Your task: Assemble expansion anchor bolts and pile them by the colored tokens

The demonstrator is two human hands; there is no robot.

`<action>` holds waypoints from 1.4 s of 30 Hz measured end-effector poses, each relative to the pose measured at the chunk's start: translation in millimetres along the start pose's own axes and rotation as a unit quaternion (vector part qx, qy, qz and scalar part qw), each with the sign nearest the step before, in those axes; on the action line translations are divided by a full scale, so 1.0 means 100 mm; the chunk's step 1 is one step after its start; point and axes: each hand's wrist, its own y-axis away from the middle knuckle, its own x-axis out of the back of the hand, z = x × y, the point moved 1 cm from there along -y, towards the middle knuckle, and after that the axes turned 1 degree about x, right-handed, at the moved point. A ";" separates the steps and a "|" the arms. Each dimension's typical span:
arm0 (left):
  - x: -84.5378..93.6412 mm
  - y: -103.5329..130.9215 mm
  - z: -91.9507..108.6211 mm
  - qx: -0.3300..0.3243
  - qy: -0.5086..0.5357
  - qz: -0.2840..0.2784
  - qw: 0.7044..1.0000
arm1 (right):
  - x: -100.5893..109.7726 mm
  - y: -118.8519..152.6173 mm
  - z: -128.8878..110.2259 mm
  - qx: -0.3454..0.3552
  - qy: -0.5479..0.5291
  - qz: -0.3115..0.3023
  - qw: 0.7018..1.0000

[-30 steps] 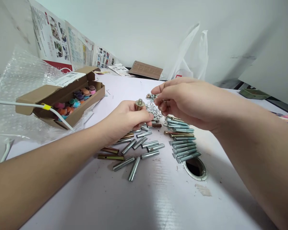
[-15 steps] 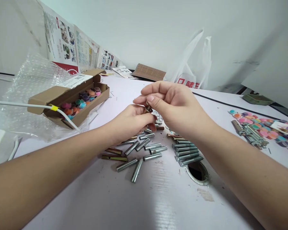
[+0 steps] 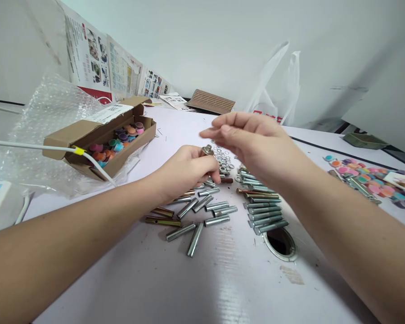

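Note:
My left hand (image 3: 192, 171) is closed around a bolt, most of it hidden in the fist; its metal top with a washer (image 3: 208, 150) pokes out above the fingers. To the right and slightly higher, my right hand (image 3: 246, 135) hovers with fingers stretched out and nothing visible in them. Below the left hand lie loose metal sleeves (image 3: 195, 240), most silver and a few brassy. Bolts (image 3: 268, 218) are lined up in a row beneath the right hand. A pile of small washers and nuts (image 3: 224, 159) sits behind the hands.
An open cardboard box (image 3: 135, 148) of colourful caps stands left on bubble wrap (image 3: 37, 153), a white cable (image 3: 37, 146) crossing it. More caps (image 3: 374, 177) and assembled bolts (image 3: 361, 186) lie right. A round hole (image 3: 280, 245) opens in the table. A plastic bag (image 3: 273, 94) stands behind.
My right hand has drawn away from the bolt's top, up and to the right, its fingers straightening. The left hand still holds the bolt, whose washer end is now uncovered.

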 end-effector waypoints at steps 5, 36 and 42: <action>0.02 0.00 0.06 -0.003 0.154 0.010 0.988 | 0.37 -0.16 0.28 0.068 0.352 0.098 0.928; 0.00 -0.03 0.05 -0.004 0.176 0.062 0.982 | 0.63 -0.43 0.91 -0.097 0.541 0.066 0.833; -0.01 -0.03 0.07 -0.010 0.170 0.065 0.983 | 0.63 -0.43 0.86 -0.055 0.507 0.098 0.854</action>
